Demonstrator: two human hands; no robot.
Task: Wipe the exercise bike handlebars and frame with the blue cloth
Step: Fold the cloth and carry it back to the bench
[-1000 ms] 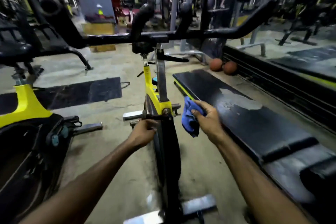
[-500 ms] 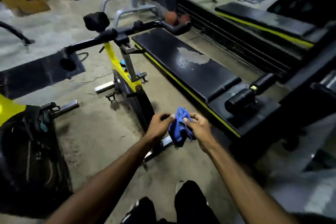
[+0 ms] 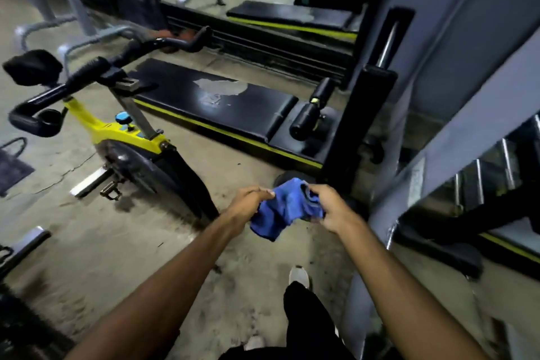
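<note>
Both the left hand [image 3: 247, 204] and right hand [image 3: 329, 207] pinch the blue cloth [image 3: 285, 209], seemingly refolding it, with the exercise bike [image 3: 122, 137] well to the left.

Bare left hand [image 3: 248, 205], right hand [image 3: 331, 209] and forearms [image 3: 163, 286]; black fabric trousers [image 3: 306, 318]; 2 pale grey shoe toes [image 3: 298, 275] just beside the trousers.

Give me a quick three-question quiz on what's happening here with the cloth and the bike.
1. True or false: the cloth is touching the bike.
2. Who holds the cloth? A) one hand B) two hands C) nobody
3. Fill in: the bike's frame is ____ in colour.
Key: 1 false, it is held clear of the bike. 2 B, the left hand and right hand each hold it. 3 yellow.
</note>
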